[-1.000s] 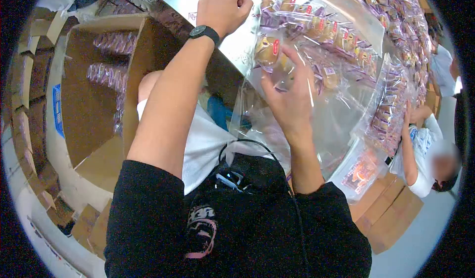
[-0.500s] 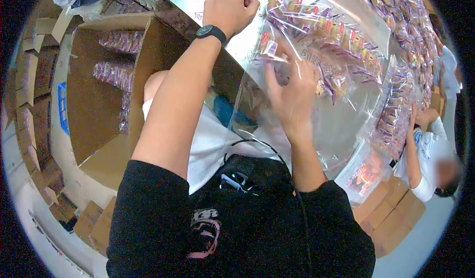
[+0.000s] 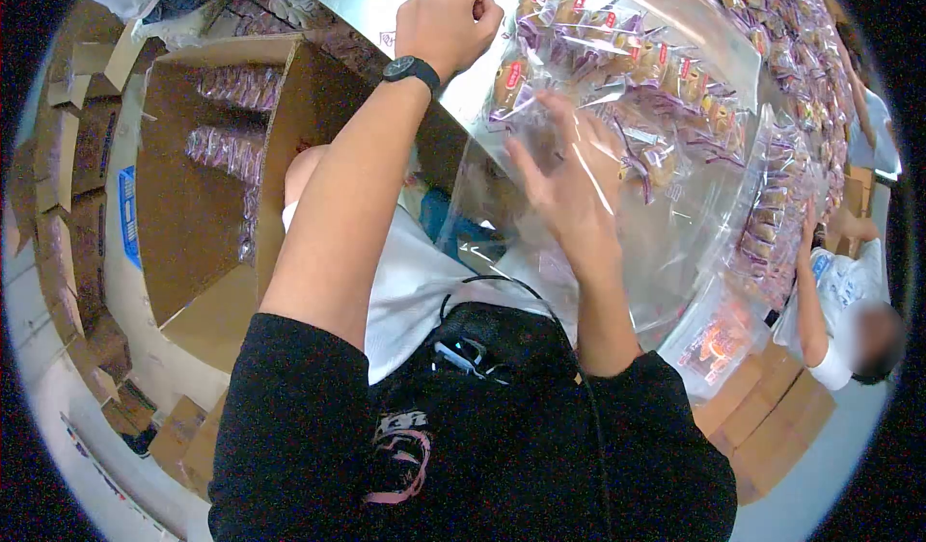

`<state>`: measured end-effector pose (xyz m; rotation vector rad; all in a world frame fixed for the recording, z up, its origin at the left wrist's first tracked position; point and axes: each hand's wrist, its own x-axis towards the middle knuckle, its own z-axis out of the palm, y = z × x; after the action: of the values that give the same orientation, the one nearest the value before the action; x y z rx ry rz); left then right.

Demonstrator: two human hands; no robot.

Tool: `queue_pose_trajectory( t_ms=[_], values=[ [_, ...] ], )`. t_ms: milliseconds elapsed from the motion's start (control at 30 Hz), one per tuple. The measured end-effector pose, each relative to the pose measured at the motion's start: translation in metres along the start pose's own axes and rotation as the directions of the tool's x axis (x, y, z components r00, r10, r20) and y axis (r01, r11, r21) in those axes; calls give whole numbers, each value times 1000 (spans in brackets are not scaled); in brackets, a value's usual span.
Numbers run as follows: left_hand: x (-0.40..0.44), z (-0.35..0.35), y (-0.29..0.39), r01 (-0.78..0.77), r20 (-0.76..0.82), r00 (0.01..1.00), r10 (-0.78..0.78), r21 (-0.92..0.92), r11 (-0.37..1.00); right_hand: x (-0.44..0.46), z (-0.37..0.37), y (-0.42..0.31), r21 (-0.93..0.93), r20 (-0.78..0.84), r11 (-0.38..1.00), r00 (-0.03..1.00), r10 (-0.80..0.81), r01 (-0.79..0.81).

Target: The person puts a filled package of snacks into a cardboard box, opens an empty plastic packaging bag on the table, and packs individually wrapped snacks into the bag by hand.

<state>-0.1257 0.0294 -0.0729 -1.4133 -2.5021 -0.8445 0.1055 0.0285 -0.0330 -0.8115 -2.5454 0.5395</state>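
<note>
My left hand (image 3: 446,27), with a black watch (image 3: 410,71) on the wrist, is curled into a fist above the metal table (image 3: 359,0); I see nothing in it. My right hand (image 3: 577,171) is under or inside a large clear plastic bag (image 3: 666,243), its thumb and fingers apart. Individually wrapped snacks (image 3: 651,65) with red labels and purple wrapper ends lie in rows just beyond its fingertips. A single wrapped snack (image 3: 509,89) sits at the near left of these rows, between my two hands. Glare on the plastic partly blurs the fingers.
An open cardboard box (image 3: 193,243) with packed snacks stands at my left. More wrapped snacks (image 3: 776,171) cover the table on the right. A stack of printed bags (image 3: 712,344) lies near them. At far right, a co-worker's arm (image 3: 812,320) reaches in. A blue crate (image 3: 128,214) stands behind the box.
My right hand has shifted slightly down, its thumb and fingers spreading away from the near snack. My left fist stays almost in place. The plastic has moved a little.
</note>
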Motion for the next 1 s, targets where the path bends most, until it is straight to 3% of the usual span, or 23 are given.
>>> queue_pose_trajectory(
  t_ms=[100,200,333,433,633,733,767,867,1000],
  values=[
    [-1,2,-1,-17,-22,1000,16,-11,1000,-17,-24,5,-139,-58,989,996,-64,55],
    [0,3,-2,-19,-24,1000,19,-4,1000,-38,-32,26,-145,-127,988,991,33,-51],
    [0,5,-3,-23,-31,999,23,5,1000,-50,-44,31,-177,-47,970,986,160,-166],
    [-1,4,-2,-16,-38,999,16,1,1000,-51,-42,38,-84,11,984,987,160,-159],
    [-2,-1,1,5,5,1000,-5,25,1000,-37,-33,26,2,-167,996,982,-88,90],
    [-1,1,0,13,13,1000,-13,13,1000,-30,-16,12,202,-212,979,974,82,-38],
    [-1,1,-1,6,5,1000,-6,8,1000,-32,-8,17,51,-314,999,949,0,17],
    [-1,1,-2,-10,-21,1000,10,-2,1000,-28,6,22,123,-454,983,873,176,-135],
    [-3,2,-3,-11,-28,1000,11,9,1000,-27,-7,30,-3,-165,965,952,259,-263]
  ],
)
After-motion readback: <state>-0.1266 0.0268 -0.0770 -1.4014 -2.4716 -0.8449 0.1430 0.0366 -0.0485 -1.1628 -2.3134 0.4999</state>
